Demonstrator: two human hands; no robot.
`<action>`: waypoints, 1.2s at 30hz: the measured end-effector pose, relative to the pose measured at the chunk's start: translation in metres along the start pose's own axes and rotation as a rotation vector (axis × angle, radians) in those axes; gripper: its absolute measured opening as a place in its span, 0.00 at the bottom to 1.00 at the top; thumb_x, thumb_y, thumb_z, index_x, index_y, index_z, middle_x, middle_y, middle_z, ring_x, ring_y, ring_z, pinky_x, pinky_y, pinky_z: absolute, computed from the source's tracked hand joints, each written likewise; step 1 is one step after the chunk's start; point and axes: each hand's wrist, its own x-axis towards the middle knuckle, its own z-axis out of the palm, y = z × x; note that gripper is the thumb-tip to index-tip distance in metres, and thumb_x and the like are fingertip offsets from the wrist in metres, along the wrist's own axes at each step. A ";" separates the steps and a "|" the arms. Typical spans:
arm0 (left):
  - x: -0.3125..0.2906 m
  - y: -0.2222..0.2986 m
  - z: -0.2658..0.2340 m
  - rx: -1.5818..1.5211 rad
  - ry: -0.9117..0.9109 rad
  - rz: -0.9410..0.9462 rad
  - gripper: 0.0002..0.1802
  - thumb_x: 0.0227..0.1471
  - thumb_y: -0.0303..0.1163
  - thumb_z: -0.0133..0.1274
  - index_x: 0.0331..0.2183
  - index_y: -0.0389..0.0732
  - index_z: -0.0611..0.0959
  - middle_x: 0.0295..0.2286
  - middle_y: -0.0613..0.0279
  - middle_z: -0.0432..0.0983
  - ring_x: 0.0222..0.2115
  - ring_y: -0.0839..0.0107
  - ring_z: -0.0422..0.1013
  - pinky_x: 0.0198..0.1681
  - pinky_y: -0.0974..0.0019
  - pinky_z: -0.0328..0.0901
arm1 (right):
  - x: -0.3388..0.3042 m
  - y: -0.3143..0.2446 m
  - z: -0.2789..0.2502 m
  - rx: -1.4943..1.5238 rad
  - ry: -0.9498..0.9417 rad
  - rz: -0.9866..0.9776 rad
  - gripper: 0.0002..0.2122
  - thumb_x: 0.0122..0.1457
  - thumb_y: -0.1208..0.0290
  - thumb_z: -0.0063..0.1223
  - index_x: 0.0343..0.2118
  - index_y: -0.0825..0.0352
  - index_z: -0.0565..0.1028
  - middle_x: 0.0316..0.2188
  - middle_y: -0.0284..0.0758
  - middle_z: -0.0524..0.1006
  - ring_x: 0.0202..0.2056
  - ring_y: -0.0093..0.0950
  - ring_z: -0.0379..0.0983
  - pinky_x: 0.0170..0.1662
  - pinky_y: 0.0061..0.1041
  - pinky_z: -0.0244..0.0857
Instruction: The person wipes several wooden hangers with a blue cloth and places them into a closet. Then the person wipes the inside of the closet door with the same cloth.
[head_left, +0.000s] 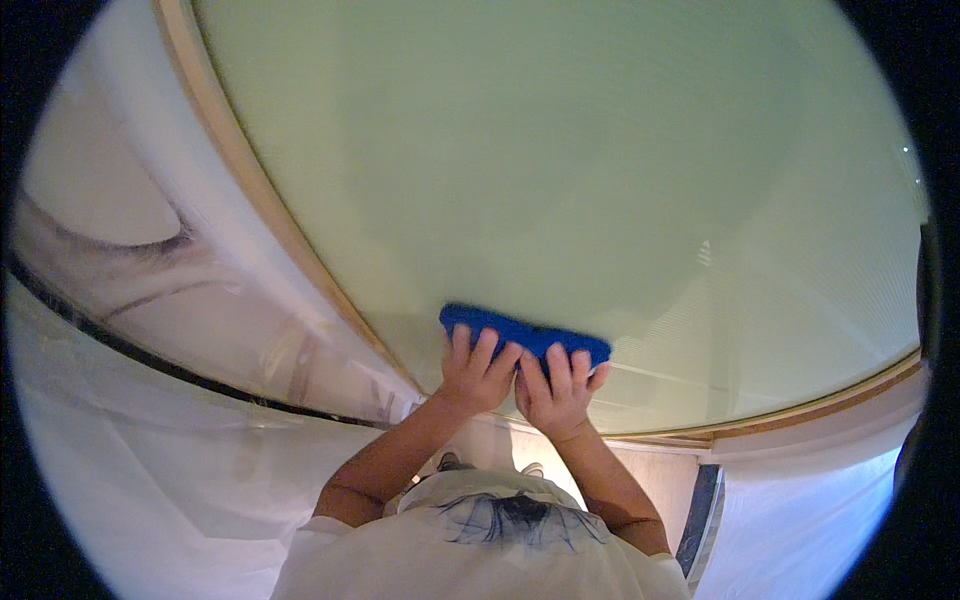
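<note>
Side by side, my hands press a long, soft-looking blue pad (525,332) against a wide pale-green surface with fine mesh-like lines (560,180). My left hand (477,373) has its fingers bent over the pad's left half. Close beside it, my right hand (555,392) grips the right half the same way. Both thumbs lie near the pad's middle, and the fingertips rest on its face. The pad lies slightly tilted, its right end lower in the picture. Its underside is hidden. Whether it is a sponge or a folded cloth, I cannot tell.
A wooden frame edge (265,205) borders the green surface on the left, and wood trim (800,415) runs along its near right side. White, smudged panels (130,200) stand at the left. Translucent plastic sheeting (810,510) hangs at the lower right. My shoes show below.
</note>
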 end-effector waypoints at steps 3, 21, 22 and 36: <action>0.064 -0.002 -0.018 -0.039 0.163 0.024 0.16 0.45 0.38 0.48 0.38 0.46 0.74 0.45 0.51 0.59 0.44 0.42 0.55 0.43 0.40 0.52 | 0.039 0.003 -0.008 -0.068 0.098 0.101 0.09 0.47 0.63 0.46 0.33 0.51 0.75 0.39 0.30 0.69 0.40 0.34 0.62 0.56 0.48 0.30; 0.023 0.068 0.013 0.061 -0.114 0.167 0.10 0.37 0.33 0.51 0.29 0.50 0.76 0.34 0.62 0.63 0.33 0.55 0.59 0.29 0.55 0.58 | -0.054 0.056 -0.026 -0.051 0.049 0.056 0.10 0.46 0.62 0.44 0.31 0.56 0.73 0.43 0.42 0.63 0.48 0.44 0.54 0.56 0.50 0.29; 0.043 0.075 0.008 0.049 -0.072 0.165 0.10 0.37 0.33 0.51 0.30 0.50 0.76 0.34 0.61 0.64 0.33 0.55 0.59 0.29 0.55 0.58 | -0.033 0.068 -0.040 -0.038 0.071 0.064 0.11 0.47 0.61 0.43 0.31 0.57 0.74 0.44 0.42 0.63 0.49 0.44 0.53 0.56 0.50 0.28; 0.087 0.146 0.024 -0.043 -0.086 0.214 0.12 0.35 0.37 0.51 0.29 0.53 0.76 0.27 0.70 0.63 0.25 0.66 0.58 0.21 0.62 0.52 | -0.067 0.124 -0.075 -0.049 0.170 0.213 0.05 0.43 0.65 0.52 0.26 0.51 0.74 0.38 0.32 0.69 0.45 0.37 0.59 0.55 0.49 0.33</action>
